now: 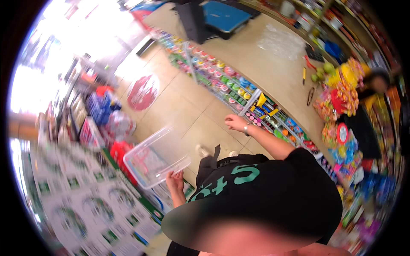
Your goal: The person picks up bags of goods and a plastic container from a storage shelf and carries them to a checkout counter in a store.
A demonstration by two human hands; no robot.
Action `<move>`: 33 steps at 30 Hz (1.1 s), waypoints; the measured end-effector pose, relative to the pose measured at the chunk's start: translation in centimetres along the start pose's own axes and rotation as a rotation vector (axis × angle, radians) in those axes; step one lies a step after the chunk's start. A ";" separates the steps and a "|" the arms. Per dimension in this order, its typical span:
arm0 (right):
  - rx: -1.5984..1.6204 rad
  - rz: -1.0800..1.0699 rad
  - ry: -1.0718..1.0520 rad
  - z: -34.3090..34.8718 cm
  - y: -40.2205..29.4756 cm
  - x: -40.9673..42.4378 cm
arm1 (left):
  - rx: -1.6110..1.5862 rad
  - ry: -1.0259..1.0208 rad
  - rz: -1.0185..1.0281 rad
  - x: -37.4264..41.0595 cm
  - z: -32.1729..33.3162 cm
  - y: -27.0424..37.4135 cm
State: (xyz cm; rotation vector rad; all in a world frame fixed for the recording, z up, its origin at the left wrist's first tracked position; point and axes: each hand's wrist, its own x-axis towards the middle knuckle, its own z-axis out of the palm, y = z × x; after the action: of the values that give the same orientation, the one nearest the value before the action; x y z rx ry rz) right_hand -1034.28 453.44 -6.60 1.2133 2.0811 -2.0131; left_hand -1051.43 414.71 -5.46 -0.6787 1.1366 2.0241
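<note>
A clear plastic box (157, 156) tilts over the floor at my left side, with pinkish, printed shapes showing through its wall. My left hand (175, 181) is at its near lower corner, fingers on the rim; the thumb's grip is partly blurred. Out in front of the counter shelving, my right hand (236, 123) hangs in the air, fingers loosely curled and nothing seen in them. A metal-banded wristwatch (246, 129) is on that wrist. Rows of small jars with colored lids (224, 78) stand on wire racks just beyond the right hand.
A long counter (272, 76) on the right carries a blue-topped scale (225, 16), clear plastic film (282, 41), a yellow cutter (304, 76) and bagged candies (339, 99). Printed cartons (96, 198) and bagged goods (102, 108) line the left. A red round mark (143, 92) lies on the tiled floor.
</note>
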 end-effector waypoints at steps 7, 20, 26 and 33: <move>-0.111 0.096 0.186 3.0 -4.5 10.4 | 0.080 -0.044 -0.051 15.9 7.5 12.0; -0.067 0.124 0.448 1.8 -6.0 14.3 | 0.177 -0.276 -0.206 34.0 21.1 24.2; 0.212 0.283 0.376 1.0 -3.0 12.8 | 0.278 -0.219 -0.066 33.8 26.4 21.6; 0.004 0.333 0.362 -1.9 -0.4 12.6 | 0.285 -0.249 0.069 30.4 30.3 21.2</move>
State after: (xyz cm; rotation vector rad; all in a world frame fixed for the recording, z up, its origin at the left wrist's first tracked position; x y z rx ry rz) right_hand -1042.35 461.54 -12.18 1.8972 1.8316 -1.7548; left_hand -1089.73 443.36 -2.35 -0.2407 1.2775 1.8888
